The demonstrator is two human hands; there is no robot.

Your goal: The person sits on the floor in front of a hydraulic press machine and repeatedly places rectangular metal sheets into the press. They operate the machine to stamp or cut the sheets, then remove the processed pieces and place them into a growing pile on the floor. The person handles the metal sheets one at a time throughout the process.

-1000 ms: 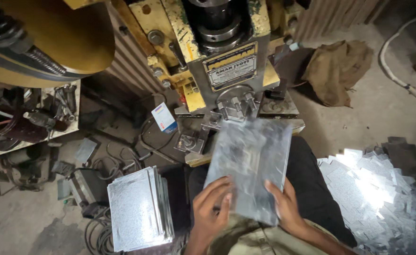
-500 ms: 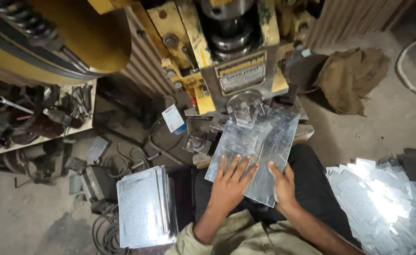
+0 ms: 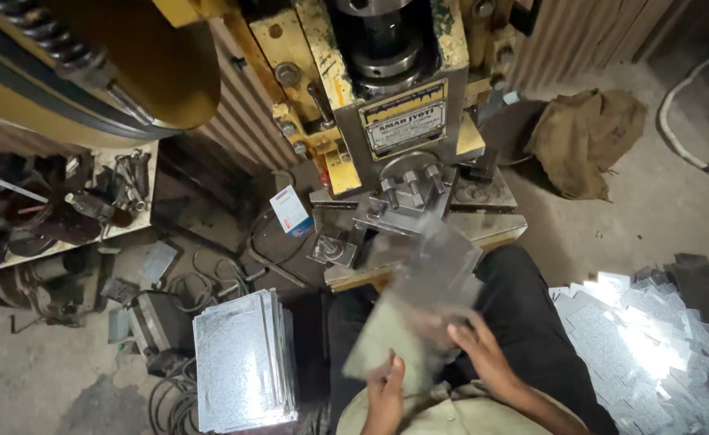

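Both hands are on the metal sheet (image 3: 419,302), and it is a blur of motion now, where half a second ago it lay flat and sharp with its far edge up at the press! The left hand (image 3: 385,395) has slid from the middle of the sheet down to its near corner at 7 o'clock, grip closed on the edge; the right hand (image 3: 483,354) grasps the edge at 4 o'clock, fingers curled over it. The sheet now tilts, its far end at 12 o'clock just short of the die block (image 3: 407,201) of the yellow press (image 3: 371,80), over the person's dark-trousered lap (image 3: 532,322). At 9 o'clock the stack of blank sheets (image 3: 242,362) sits on the floor unchanged, and at 3 o'clock the shiny pile of cut pieces (image 3: 644,338) lies where it was. A brown sack (image 3: 584,137) slumps at 1 o'clock.
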